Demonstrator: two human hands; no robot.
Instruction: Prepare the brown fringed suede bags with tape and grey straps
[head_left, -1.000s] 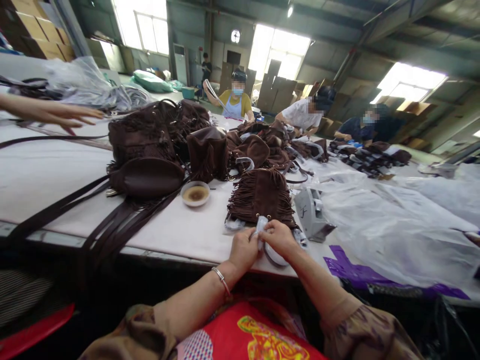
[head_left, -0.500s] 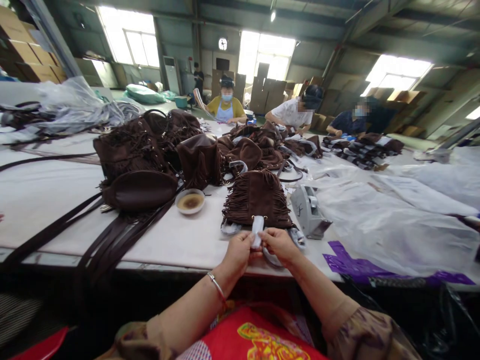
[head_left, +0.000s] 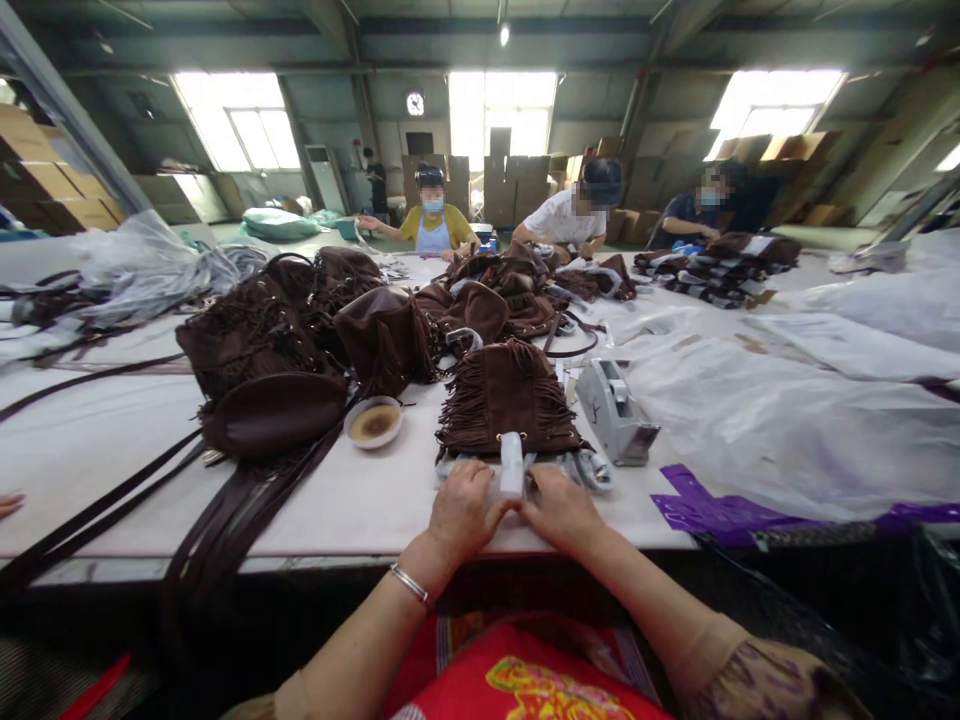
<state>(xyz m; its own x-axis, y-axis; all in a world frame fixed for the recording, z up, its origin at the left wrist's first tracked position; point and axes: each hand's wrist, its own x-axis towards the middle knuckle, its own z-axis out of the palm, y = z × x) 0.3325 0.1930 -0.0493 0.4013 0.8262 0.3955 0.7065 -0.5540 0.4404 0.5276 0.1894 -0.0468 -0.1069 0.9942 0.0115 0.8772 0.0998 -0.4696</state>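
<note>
A dark brown fringed bag (head_left: pixel 504 395) lies on the table before me, its near edge toward my body. From that edge comes a strap wrapped in white sheet (head_left: pixel 511 462), between two small metal eyelets. My left hand (head_left: pixel 463 510) is closed at the left side of the wrapped strap, thumb stretched toward its end. On the other side, my right hand (head_left: pixel 561 507) is closed with curled fingers, its thumb nearly meeting the left one. The fingertips of both hands are partly hidden. More wrapped straps (head_left: pixel 589 468) stick out beneath the bag.
Right of the bag stands a grey tape dispenser (head_left: pixel 616 415); left is a shallow white dish (head_left: pixel 373 424) of brownish stuff. Brown bags (head_left: pixel 262 330) are heaped beyond, with long straps (head_left: pixel 240 500) hanging over the edge. Plastic sheeting (head_left: pixel 780 420) covers the right. Several people work across the table.
Both hands have shifted from pinching the wrapped strap's end to lying lower and wider beside it at the bag's near edge. The camera view has levelled.
</note>
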